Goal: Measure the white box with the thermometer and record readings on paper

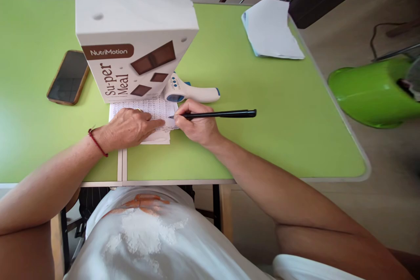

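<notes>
My right hand (196,124) is closed around a black pen (232,113), whose tip touches or nearly touches a sheet of paper (155,139) covered in small handwriting. My left hand (130,127) rests on the same sheet, holding nothing, with its index finger stretched out toward the pen tip. Just beyond the hands a white NutriMotion Super Meal box (138,39) stands upright, with the sheet's far edge at its base. A white and blue handheld infrared thermometer (193,92) lies right of the box, close to my right hand.
A phone in a brown case (68,78) lies left of the box on the green table (262,148). Folded white papers (272,28) rest at the far right corner. Beyond the right edge, a bright green stool or bucket (370,89) stands on the floor.
</notes>
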Tool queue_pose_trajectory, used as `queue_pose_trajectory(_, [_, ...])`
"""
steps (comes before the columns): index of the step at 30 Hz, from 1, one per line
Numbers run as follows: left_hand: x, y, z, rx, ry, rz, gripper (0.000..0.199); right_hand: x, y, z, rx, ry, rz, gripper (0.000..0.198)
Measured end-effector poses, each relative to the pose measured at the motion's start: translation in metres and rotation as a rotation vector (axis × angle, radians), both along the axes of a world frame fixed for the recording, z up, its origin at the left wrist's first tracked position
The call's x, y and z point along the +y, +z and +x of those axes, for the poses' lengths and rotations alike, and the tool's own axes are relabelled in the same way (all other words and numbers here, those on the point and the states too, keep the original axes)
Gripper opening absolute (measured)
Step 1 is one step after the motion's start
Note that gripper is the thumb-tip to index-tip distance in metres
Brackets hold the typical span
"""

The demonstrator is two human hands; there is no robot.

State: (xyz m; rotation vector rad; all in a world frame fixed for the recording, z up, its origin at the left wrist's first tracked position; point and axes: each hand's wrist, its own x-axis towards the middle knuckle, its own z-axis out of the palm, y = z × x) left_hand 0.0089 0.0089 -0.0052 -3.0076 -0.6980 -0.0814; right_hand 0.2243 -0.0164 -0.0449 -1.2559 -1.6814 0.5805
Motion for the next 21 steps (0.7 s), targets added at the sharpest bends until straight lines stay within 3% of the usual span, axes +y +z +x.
queue_pose_trajectory(21, [0.0001,0.0002,-0.0001,0.001,-0.009,0.016,0.028,-0.0012,-0.0011,0.0009,-0.003,-0.003,0.017,0.011])
